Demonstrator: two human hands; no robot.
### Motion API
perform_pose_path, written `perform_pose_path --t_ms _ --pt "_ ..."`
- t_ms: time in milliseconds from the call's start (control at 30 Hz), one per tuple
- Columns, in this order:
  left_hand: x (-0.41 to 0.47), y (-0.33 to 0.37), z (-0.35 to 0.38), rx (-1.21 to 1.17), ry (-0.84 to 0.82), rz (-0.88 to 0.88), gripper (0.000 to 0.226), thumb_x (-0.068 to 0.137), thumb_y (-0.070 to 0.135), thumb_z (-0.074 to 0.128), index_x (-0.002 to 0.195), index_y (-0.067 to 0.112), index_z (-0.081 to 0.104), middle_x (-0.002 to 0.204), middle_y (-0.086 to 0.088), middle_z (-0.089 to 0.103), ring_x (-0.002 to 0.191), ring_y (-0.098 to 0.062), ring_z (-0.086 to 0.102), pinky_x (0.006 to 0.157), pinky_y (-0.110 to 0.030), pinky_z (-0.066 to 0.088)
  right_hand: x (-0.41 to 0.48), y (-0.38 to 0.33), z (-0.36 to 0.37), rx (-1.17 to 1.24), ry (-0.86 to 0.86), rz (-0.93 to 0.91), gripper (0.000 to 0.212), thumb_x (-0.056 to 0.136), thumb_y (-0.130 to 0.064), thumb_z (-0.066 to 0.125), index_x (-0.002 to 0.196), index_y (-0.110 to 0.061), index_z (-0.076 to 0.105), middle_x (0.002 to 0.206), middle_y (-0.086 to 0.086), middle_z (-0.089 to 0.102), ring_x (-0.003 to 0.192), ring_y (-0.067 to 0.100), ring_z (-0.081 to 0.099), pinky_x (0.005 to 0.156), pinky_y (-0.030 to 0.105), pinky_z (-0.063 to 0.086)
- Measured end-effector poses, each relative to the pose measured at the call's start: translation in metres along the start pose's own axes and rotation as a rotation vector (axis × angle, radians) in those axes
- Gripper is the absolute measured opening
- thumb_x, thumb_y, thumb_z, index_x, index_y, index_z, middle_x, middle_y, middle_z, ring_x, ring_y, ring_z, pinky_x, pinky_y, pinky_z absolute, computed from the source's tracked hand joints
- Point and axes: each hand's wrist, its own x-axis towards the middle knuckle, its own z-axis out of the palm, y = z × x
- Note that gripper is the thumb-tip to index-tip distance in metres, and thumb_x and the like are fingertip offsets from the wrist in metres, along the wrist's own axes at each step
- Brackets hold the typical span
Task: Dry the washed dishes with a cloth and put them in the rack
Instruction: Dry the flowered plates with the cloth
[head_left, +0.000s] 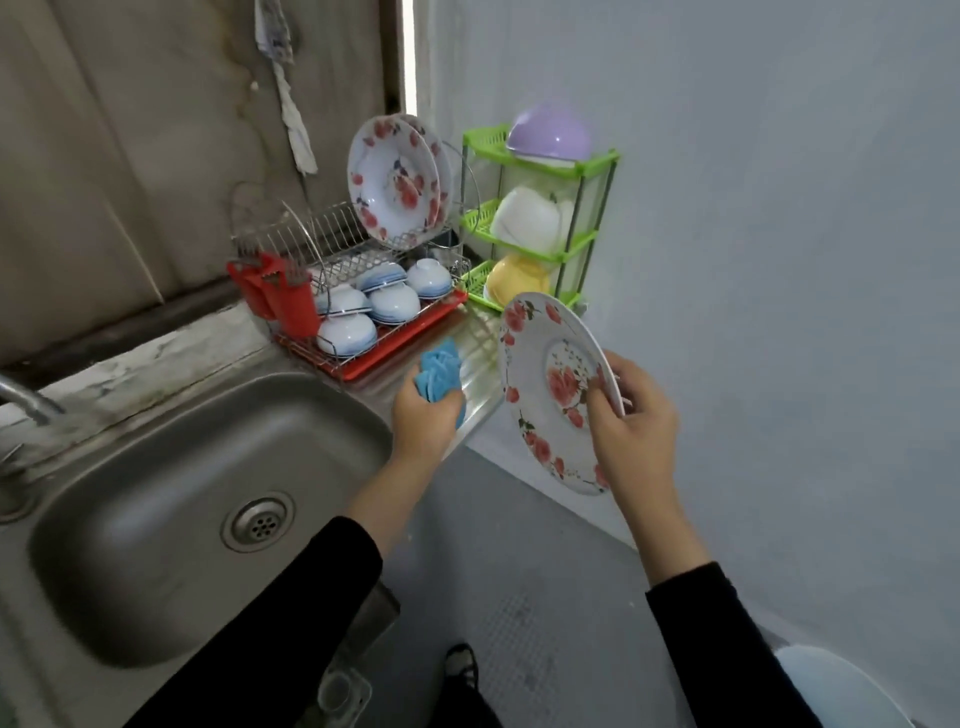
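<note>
In the right hand (631, 415), the floral plate (540, 364) is pinched at its rim and held tilted on edge; its back face is hidden. In the left hand (423, 421), the blue cloth (440, 371) is gripped, partly concealed, on the draining board (483, 338) near the rack (337, 228).

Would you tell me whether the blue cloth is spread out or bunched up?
Bunched up: the blue cloth is crumpled into folds, gripped by the left hand, not laid flat.
</note>
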Motion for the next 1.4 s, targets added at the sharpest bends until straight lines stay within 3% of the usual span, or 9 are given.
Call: perform_pose_path --t_ms 100,233,400,633,900,1000,1133,1267,1400 --pt "0.053 0.01 0.015 -0.007 0.056 0.107 0.028 0.085 -0.001 0.063 0.101 0.021 0.057 0.088 0.005 0.061 0.081 -0.013 0.059 0.073 -0.026 0.049 0.054 0.013 0.032 0.047 -0.011 -0.086 0.033 0.086 -0.014 0.056 0.113 -0.025 0.071 0.108 -0.002 0.071 0.102 0.018 0.066 0.085 0.041 0.058" --pt "0.135 0.036 0.037 -0.075 0.154 0.157 0.034 0.086 -0.002 0.061 0.115 0.015 0.057 0.088 0.004 0.059 0.074 -0.006 0.056 0.064 -0.018 0.05 0.14 0.017 0.083 0.126 -0.05 -0.175 0.037 0.084 -0.012 0.056 0.108 -0.038 0.067 0.104 -0.023 0.068 0.102 0.009 0.066 0.089 0.042 0.056" --pt "0.228 0.065 0.044 -0.101 0.297 0.286 0.035 0.086 -0.003 0.061 0.109 0.023 0.059 0.085 0.006 0.06 0.07 -0.005 0.055 0.064 -0.021 0.049 0.236 0.014 0.148 0.195 -0.098 -0.301 0.033 0.087 -0.008 0.056 0.11 -0.029 0.067 0.103 -0.02 0.065 0.099 0.004 0.062 0.086 0.041 0.055" --pt "0.312 0.083 0.03 -0.05 0.501 0.319 0.024 0.087 -0.002 0.06 0.11 -0.001 0.058 0.072 0.002 0.052 0.059 -0.008 0.048 0.05 -0.016 0.04 0.319 0.014 0.231 0.287 -0.174 -0.383 0.031 0.088 -0.009 0.056 0.114 -0.02 0.069 0.105 -0.026 0.064 0.102 0.005 0.061 0.088 0.041 0.054" --pt "0.357 0.082 0.015 0.018 0.605 0.342 0.033 0.085 -0.01 0.054 0.111 0.009 0.056 0.073 -0.003 0.052 0.06 -0.012 0.046 0.053 -0.026 0.041 0.365 0.016 0.327 0.296 -0.365 -0.416 0.037 0.089 -0.023 0.052 0.122 -0.016 0.067 0.114 0.0 0.068 0.108 0.024 0.062 0.091 0.052 0.053" --pt "0.368 0.077 0.015 0.033 0.667 0.273 0.041 0.085 -0.007 0.056 0.115 0.021 0.056 0.081 -0.006 0.056 0.067 -0.018 0.051 0.059 -0.031 0.044 0.367 0.017 0.349 0.24 -0.404 -0.393 0.037 0.089 -0.014 0.053 0.123 -0.014 0.066 0.116 0.004 0.068 0.109 0.023 0.061 0.094 0.04 0.051" --pt "0.375 0.071 0.015 0.061 0.74 0.219 0.044 0.083 -0.008 0.055 0.122 0.013 0.057 0.076 -0.001 0.055 0.064 -0.015 0.05 0.058 -0.028 0.044 0.369 0.019 0.367 0.201 -0.437 -0.375 0.04 0.088 -0.01 0.051 0.126 -0.015 0.063 0.125 0.007 0.063 0.119 0.025 0.056 0.104 0.04 0.048" --pt "0.374 0.066 0.019 0.089 0.765 0.199 0.04 0.083 -0.008 0.056 0.118 0.012 0.057 0.076 -0.001 0.055 0.065 -0.014 0.051 0.057 -0.026 0.044 0.366 0.025 0.372 0.196 -0.454 -0.294 0.04 0.09 0.001 0.051 0.128 -0.007 0.062 0.122 0.01 0.061 0.102 0.012 0.05 0.085 -0.002 0.036" --pt "0.369 0.061 0.021 0.113 0.778 0.188 0.036 0.084 -0.006 0.059 0.115 0.012 0.057 0.078 0.0 0.056 0.065 -0.012 0.052 0.056 -0.023 0.043 0.362 0.045 0.38 0.163 -0.541 -0.216 0.042 0.093 -0.005 0.049 0.134 -0.008 0.057 0.122 0.013 0.06 0.108 0.025 0.057 0.089 0.03 0.048"
